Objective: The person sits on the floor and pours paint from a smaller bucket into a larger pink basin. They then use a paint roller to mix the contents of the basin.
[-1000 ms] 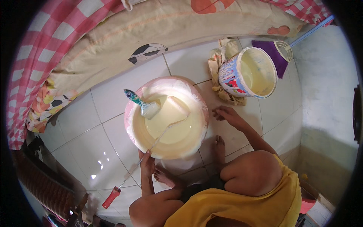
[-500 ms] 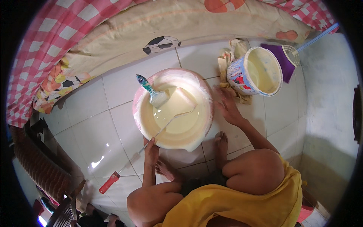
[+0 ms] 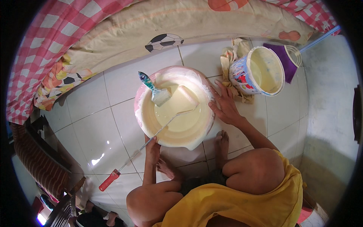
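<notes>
A pinkish-white basin (image 3: 142, 126) of pale cream paint stands on the tiles between my feet. My left hand (image 3: 152, 149) grips its near-left rim, thumb up beside the rod and other fingers mostly hidden. My right hand (image 3: 225, 106) is open, its fingers spread along the basin's right side. A paint roller (image 3: 188, 96) lies with its sleeve in the paint; its thin rod crosses the rim, and its red handle sticks out at lower left. On the far-left inner side leans a paintbrush (image 3: 160, 96), bristles down, its green handle paint-spotted.
A tilted paint bucket (image 3: 244, 77) rests on crumpled brown paper (image 3: 245, 99) at right. Behind it are a purple broom (image 3: 283, 62) and a pale wall (image 3: 329, 98). A patterned cloth-covered edge (image 3: 211, 28) runs along the far side. Dark furniture (image 3: 41, 162) stands at left.
My right hand has moved left and up against the basin's right side. My left hand stays at the near rim. The roller and brush keep their places in the basin.
</notes>
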A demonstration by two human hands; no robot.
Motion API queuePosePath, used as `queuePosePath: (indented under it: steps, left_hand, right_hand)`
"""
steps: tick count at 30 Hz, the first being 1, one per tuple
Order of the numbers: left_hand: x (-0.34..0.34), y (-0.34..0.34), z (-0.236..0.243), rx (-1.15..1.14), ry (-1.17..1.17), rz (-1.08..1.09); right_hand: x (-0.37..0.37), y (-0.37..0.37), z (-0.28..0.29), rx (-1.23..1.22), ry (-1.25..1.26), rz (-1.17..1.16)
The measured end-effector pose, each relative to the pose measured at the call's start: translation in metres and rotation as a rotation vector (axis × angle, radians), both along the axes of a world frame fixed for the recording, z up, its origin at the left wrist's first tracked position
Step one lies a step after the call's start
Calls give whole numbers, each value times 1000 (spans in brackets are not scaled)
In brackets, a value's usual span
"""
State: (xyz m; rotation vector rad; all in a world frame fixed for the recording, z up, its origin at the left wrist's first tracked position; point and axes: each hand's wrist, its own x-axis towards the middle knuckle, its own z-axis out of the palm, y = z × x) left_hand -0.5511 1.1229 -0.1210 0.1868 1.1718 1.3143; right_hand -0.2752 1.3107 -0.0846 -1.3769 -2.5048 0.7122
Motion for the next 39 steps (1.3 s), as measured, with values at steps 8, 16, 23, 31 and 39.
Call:
queuePosePath:
  steps: [8,16,23,31,39]
  left_hand:
    - [-1,-3,-2,13,17,-28]
    - [0,-1,4,6,33,-45]
    - [-1,-2,-3,13,20,-42]
    - [3,-1,2,-3,40,-10]
    - [-3,-10,-18,-30,43,-2]
  right_hand:
    - [-11,-6,24,21,-16,210]
    - [8,-13,25,40,-175,351]
    - [23,0,33,137,-286,467]
    - [31,2,24,151,-310,532]
    - [60,0,42,77,-336,440]
